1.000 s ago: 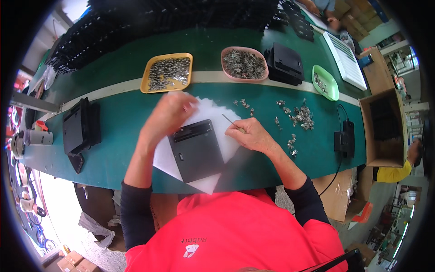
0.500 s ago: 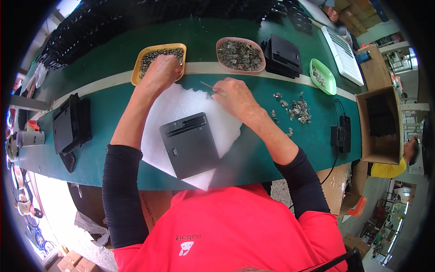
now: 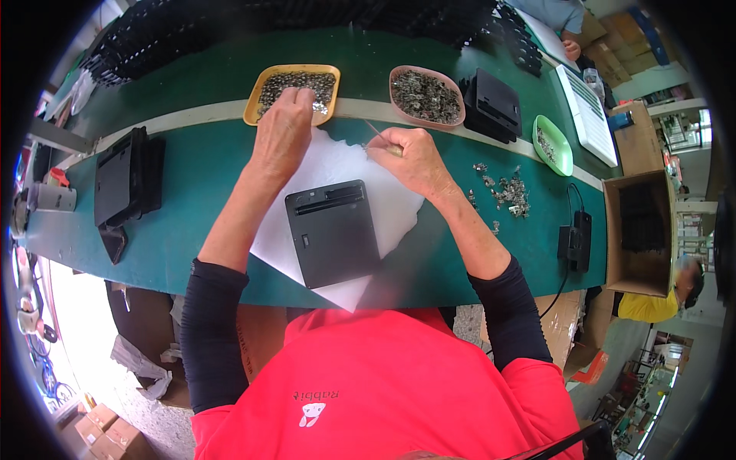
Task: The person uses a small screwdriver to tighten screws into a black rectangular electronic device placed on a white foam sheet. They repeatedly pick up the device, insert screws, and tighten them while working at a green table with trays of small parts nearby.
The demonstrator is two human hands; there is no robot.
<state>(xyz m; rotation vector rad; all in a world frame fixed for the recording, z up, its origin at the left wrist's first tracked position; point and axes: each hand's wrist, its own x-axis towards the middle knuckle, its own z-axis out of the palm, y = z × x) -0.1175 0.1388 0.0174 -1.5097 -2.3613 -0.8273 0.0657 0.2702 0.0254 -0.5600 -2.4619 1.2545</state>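
My left hand [image 3: 285,130] is over the front of a yellow tray [image 3: 253,115] of small shiny metal parts [image 3: 307,80]. Its fingertips are pressed together among the parts; whether they pinch one is hidden. My right hand [image 3: 414,161] is closed around a thin tool with a tan handle [image 3: 393,150], its slim shaft slanting up and left. Both hands are beyond a flat black plastic case [image 3: 336,241], which has a slot near its far edge. The case lies on a white foam sheet [image 3: 399,211] on the green table [image 3: 207,184].
A pink tray [image 3: 428,96] of metal pieces stands beside stacked black cases [image 3: 494,103]. Loose metal clips [image 3: 512,195] lie right of my right hand, near a green tray [image 3: 553,146] and black adapter [image 3: 575,241]. More black cases [image 3: 123,180] are at left; a cardboard box [image 3: 640,230] at right.
My left hand has shifted from the tray's right side, with its fingertips now down in the parts. The right hand keeps the tool, its shaft tilted more upward. The whole view has shifted slightly.
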